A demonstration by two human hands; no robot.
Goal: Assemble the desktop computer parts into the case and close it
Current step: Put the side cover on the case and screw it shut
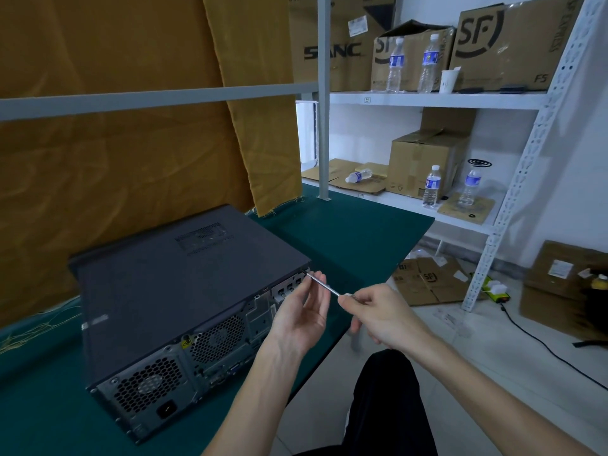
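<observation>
The case [184,291] lies closed on the worktop [345,232], rear panel toward the person. The screwdriver [324,285] points up-left, tip at the case's upper right rear corner. Right hand [378,312] fingers clamp the handle; left hand [304,309] fingers, nearer the case, steady the shaft.

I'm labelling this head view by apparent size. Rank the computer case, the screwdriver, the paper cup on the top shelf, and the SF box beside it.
1. computer case
2. SF box, farther away, so true size is unsure
3. screwdriver
4. paper cup, close to the screwdriver in apparent size
</observation>
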